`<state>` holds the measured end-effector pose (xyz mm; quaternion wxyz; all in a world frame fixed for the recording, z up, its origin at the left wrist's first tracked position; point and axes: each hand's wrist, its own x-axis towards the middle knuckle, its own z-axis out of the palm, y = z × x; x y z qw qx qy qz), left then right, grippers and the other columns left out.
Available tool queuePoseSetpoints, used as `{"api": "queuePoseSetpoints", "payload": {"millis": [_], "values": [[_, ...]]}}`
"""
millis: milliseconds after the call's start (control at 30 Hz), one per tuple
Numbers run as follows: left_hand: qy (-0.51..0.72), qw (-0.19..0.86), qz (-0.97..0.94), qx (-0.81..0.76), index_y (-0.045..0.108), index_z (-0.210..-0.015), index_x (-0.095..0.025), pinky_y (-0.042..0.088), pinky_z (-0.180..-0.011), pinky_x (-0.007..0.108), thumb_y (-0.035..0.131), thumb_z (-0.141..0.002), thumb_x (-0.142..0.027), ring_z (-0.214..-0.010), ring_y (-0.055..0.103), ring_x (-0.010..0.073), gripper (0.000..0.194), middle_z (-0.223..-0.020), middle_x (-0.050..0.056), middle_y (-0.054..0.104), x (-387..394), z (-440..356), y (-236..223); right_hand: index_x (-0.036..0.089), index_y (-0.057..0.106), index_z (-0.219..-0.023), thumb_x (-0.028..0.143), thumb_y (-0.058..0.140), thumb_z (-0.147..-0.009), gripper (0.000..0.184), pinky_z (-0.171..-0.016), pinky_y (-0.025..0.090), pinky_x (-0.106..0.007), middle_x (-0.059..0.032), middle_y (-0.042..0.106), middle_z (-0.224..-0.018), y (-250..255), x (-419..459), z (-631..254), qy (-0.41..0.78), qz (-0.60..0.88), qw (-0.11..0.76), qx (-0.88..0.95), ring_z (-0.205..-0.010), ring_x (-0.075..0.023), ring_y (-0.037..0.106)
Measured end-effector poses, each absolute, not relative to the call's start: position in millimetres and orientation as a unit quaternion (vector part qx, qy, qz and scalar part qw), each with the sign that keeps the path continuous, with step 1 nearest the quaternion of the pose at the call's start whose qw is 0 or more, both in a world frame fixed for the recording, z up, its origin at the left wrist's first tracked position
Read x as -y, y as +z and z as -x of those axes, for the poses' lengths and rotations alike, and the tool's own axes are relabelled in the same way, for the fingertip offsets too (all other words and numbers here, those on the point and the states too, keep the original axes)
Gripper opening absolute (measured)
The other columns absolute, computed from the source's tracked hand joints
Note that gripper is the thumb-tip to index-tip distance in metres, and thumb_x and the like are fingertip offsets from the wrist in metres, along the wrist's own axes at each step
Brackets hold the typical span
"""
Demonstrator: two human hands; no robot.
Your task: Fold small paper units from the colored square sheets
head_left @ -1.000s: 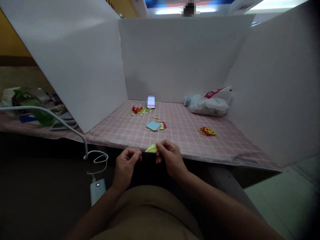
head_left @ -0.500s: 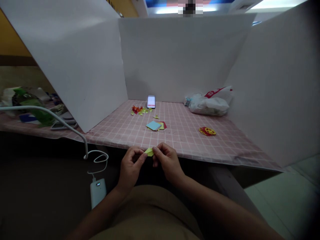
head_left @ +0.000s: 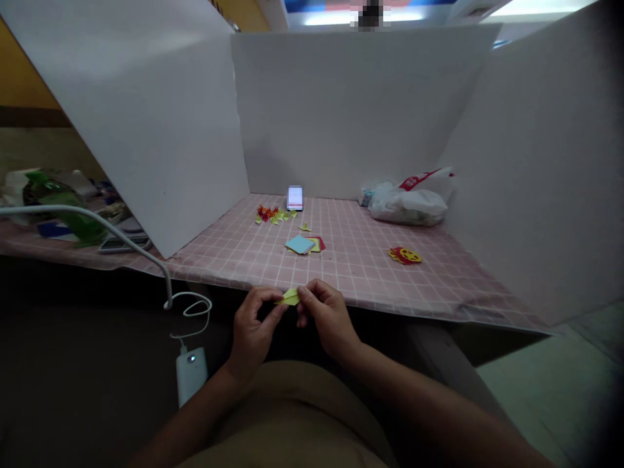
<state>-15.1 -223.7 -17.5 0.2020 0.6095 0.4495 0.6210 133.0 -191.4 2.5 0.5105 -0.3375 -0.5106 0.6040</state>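
Observation:
A small piece of folded yellow paper is held up just in front of the table's near edge. My right hand pinches its right end between thumb and fingers. At the left end, my left hand has its fingertips against the paper, with the thumb low beside it. Beyond the hands lies a stack of square coloured paper, light blue on top, with yellow and red sheets sticking out. A single yellow folded paper piece rests behind the stack.
Several red-orange and yellow folded pieces lie farther back, near a propped phone. Red and yellow cut-out shapes and a white plastic bag are to the right. White panels enclose the table. A cabled power bank sits lower left.
My left thumb has shifted down a little, baring more of the paper's left tip. My right hand keeps nearly the same place.

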Motion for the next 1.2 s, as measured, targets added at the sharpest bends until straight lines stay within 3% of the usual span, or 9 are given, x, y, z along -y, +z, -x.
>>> {"api": "queuePoseSetpoints", "payload": {"millis": [133, 400, 1200], "values": [[0.627, 0.247, -0.603, -0.428, 0.065, -0.091, -0.020, 0.049, -0.090, 0.032, 0.068, -0.085, -0.024, -0.100, 0.062, 0.0200, 0.008, -0.102, 0.005, 0.066, 220.6, 15.3, -22.1, 0.018, 0.053, -0.072, 0.040, 0.070, -0.081, 0.029, -0.043, 0.038, -0.019, 0.0054, 0.058, -0.056, 1.3, 190.6, -131.8, 0.627, 0.328, 0.510, 0.490, -0.040, -0.0063, 0.049], [0.613, 0.330, -0.540, -0.473, 0.067, -0.088, -0.019, 0.051, -0.070, 0.024, 0.071, -0.081, -0.028, -0.073, 0.065, 0.0138, 0.013, -0.082, 0.000, 0.069, 222.5, 13.7, -22.7, 0.018, 0.053, -0.070, 0.038, 0.071, -0.080, 0.028, -0.041, 0.039, -0.019, 0.0057, 0.058, -0.055, 0.0, 189.3, -130.9, 0.655, 0.311, 0.502, 0.471, -0.039, -0.0062, 0.048], [0.571, 0.305, -0.560, -0.517, 0.068, -0.083, -0.019, 0.048, -0.069, 0.024, 0.071, -0.080, -0.029, -0.073, 0.064, 0.0150, 0.011, -0.079, 0.000, 0.069, 223.9, 15.6, -16.1, 0.019, 0.052, -0.072, 0.037, 0.062, -0.087, 0.025, -0.057, 0.040, -0.024, 0.0035, 0.058, -0.055, -0.4, 192.0, -132.2, 0.601, 0.329, 0.499, 0.531, -0.052, -0.0108, 0.053]]}}
